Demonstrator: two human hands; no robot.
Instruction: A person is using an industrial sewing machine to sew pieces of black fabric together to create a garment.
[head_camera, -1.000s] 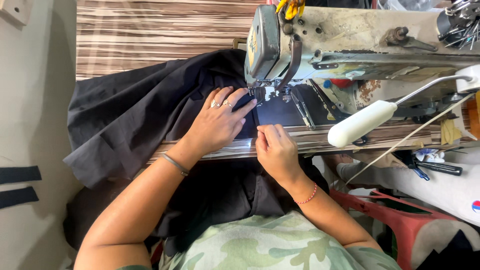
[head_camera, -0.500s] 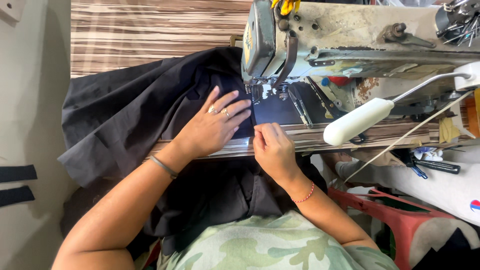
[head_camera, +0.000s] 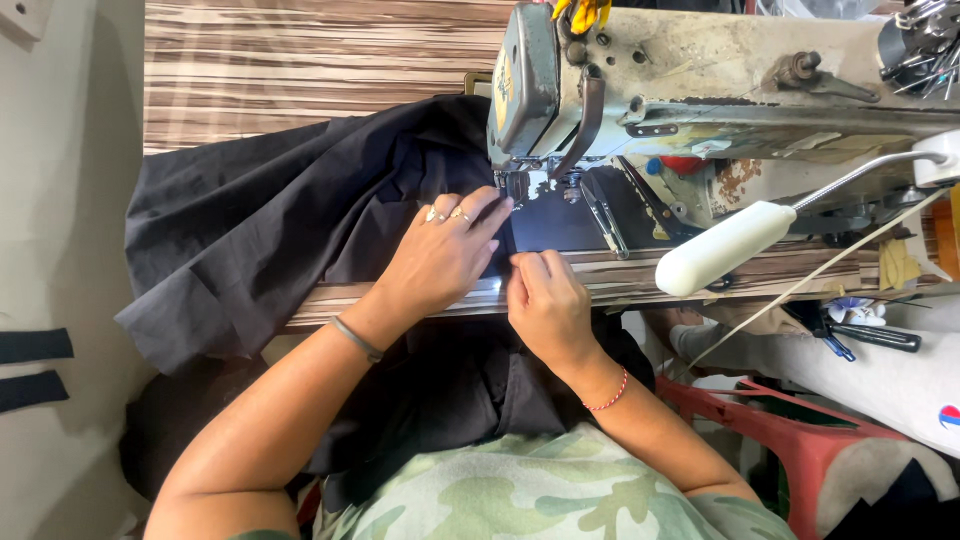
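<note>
A black fabric (head_camera: 270, 230) lies spread over the striped wooden table (head_camera: 300, 60) and hangs down over my lap. My left hand (head_camera: 440, 255), with rings and a thin bangle, lies flat on the fabric just left of the presser foot (head_camera: 515, 185) of the grey sewing machine (head_camera: 700, 90). My right hand (head_camera: 545, 300), with a red thread bracelet, pinches the fabric's edge at the table's front, directly before the needle.
A white lever handle (head_camera: 725, 248) sticks out under the machine arm. Red plastic furniture (head_camera: 790, 430) stands at the lower right. Scissors with blue handles (head_camera: 850, 325) lie on a white surface at the right. Beige floor lies at the left.
Both hands have kept their hold near the needle, with the fabric shifted slightly; the view has drifted a little.
</note>
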